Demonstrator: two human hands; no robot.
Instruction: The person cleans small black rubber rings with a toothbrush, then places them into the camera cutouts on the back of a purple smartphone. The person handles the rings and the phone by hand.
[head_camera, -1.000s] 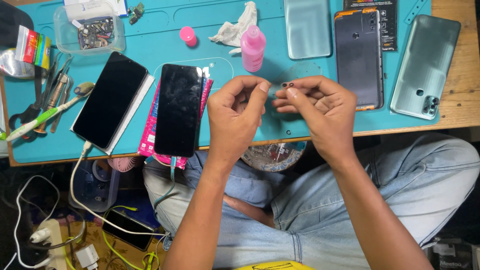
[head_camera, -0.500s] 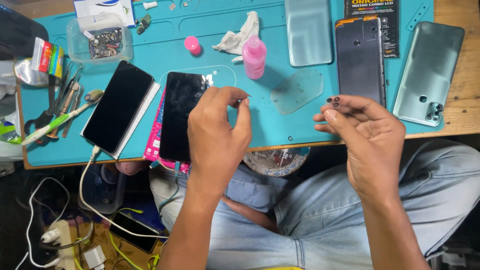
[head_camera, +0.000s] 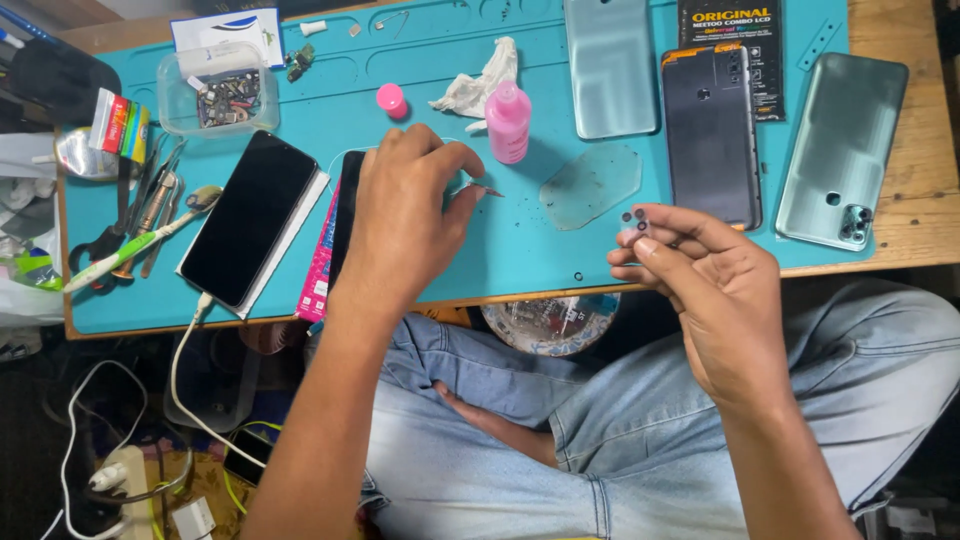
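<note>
My left hand (head_camera: 400, 220) hovers over a black phone (head_camera: 345, 210) that lies on a pink package (head_camera: 318, 270). Between thumb and forefinger it pinches a tiny thin reddish strip (head_camera: 488, 189). My right hand (head_camera: 700, 285) is at the front edge of the teal mat (head_camera: 520, 250) and holds up a small clear camera-lens piece (head_camera: 635, 220) with dark round spots at its fingertips. The two hands are well apart. A clear film cutout (head_camera: 590, 185) lies on the mat between them.
A second black phone (head_camera: 250, 215) with a cable lies to the left. A pink bottle (head_camera: 508, 120), pink cap (head_camera: 390, 98) and tissue (head_camera: 475, 85) sit behind. Three phone back covers (head_camera: 708, 135) lie at the right, hand tools (head_camera: 140, 215) and a parts box (head_camera: 215, 95) at the left.
The hands were together over the mat's front. They have drawn apart: the left moved left over the phone with the strip, and the right moved right holding the lens piece.
</note>
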